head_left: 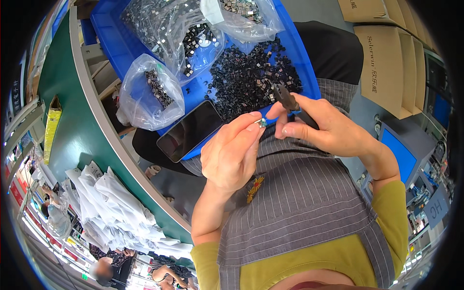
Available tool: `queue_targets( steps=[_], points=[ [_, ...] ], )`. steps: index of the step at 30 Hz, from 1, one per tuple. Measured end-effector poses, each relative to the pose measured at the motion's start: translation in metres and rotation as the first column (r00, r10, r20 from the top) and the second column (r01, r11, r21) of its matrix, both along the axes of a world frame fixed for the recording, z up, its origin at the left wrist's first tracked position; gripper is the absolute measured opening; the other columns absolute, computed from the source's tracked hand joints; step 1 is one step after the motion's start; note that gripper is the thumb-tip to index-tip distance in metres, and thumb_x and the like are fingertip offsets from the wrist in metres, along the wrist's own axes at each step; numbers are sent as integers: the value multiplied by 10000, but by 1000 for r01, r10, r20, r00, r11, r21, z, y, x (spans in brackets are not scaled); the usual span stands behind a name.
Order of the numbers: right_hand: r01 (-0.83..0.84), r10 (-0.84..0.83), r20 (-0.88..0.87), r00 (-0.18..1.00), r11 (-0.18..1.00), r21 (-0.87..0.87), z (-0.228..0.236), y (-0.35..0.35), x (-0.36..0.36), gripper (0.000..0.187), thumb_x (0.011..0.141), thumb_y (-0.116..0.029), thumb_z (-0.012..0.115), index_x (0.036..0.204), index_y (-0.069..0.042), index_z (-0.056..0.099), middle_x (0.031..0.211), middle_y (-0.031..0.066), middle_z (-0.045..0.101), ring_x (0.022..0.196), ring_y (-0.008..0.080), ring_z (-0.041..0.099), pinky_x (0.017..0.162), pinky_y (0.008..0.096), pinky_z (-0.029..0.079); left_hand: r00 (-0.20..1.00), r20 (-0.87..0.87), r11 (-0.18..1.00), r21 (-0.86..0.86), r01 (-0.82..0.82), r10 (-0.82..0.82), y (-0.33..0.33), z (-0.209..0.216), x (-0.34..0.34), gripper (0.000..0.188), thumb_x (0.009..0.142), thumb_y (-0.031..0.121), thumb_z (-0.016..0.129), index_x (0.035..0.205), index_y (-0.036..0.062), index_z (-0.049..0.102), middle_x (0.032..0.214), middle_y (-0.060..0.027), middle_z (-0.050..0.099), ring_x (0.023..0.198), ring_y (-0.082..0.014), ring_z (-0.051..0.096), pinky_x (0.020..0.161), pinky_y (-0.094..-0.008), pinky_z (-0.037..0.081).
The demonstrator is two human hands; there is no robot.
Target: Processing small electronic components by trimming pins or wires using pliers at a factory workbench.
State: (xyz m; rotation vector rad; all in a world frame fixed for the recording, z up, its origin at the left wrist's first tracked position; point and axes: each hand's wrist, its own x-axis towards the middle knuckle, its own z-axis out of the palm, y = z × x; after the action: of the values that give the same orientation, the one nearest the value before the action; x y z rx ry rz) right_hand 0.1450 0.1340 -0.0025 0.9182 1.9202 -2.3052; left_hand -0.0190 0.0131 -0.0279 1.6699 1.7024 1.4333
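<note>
Pliers (290,101) lay across our right hand (325,124), black and gripped by its curled fingers, with their nose pointing toward 11 o'clock. Our left hand (231,151) pinched a tiny green-and-metal part (262,123) between thumb and fingertips, just above and right of the middle of our view, at about 1 o'clock. The thumb and forefinger of our right hand stood slightly apart close by that part; whether they touched it, we could not tell. Beyond our hands, at 12 o'clock, we had a blue tray (305,63) over our lap, with a loose heap of small dark parts (241,82) spread in it. Clear plastic bags (152,96) holding more small pieces leaned in and over the tray from 10 to 12 o'clock. A phone (191,130) with a dark screen lay at the tray's near edge, toward 10 o'clock. To our 9 o'clock ran a green counter (63,87), bearing a long yellow carton (53,128) and, at 8 o'clock, a pile of white packets (121,208). Cardboard boxes (386,63) stood at 2 o'clock, and we wore a striped grey apron (295,198).
</note>
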Motion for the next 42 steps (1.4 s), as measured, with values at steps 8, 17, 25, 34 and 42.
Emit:
queue_targets(
  steps=[8,17,25,34,42],
  points=[
    [191,-180,-64,982,931,311,-18,-1,-5,170,900,-72,573,1038,22,543,947,114,633,876,219,644,770,307,506,996,71,998,35,-59,57,-1,1,0,324,702,-57,748,964,10,569,877,-183,675,644,-227,654,523,-262,517],
    [287,-277,-90,957,844,453,-62,-1,-7,218,878,-54,599,1080,16,555,994,117,634,919,236,641,803,320,508,994,85,997,2,-75,75,0,1,-1,322,690,-43,761,942,26,574,890,-177,679,690,-231,666,579,-274,538],
    [231,-247,-40,968,825,515,-92,-4,-2,255,834,-33,637,1071,6,553,995,138,609,908,270,625,775,345,502,956,251,965,-245,-92,155,37,-17,1,188,780,-87,652,929,3,582,791,-108,632,618,-143,612,540,-246,487],
    [209,-208,-53,977,867,453,-91,0,-6,245,843,20,604,1084,10,560,991,122,611,898,231,618,781,320,493,931,258,899,-419,-131,256,116,-70,-6,208,902,58,547,1097,-15,539,898,-116,655,641,-125,639,543,-254,480],
    [167,-202,48,978,904,393,-91,1,-16,209,864,15,577,1072,-5,579,964,106,614,886,189,611,772,280,475,826,-475,738,-431,-518,303,101,-112,-55,118,837,57,541,944,9,521,880,-173,610,757,-360,639,620,-440,523]
  ],
)
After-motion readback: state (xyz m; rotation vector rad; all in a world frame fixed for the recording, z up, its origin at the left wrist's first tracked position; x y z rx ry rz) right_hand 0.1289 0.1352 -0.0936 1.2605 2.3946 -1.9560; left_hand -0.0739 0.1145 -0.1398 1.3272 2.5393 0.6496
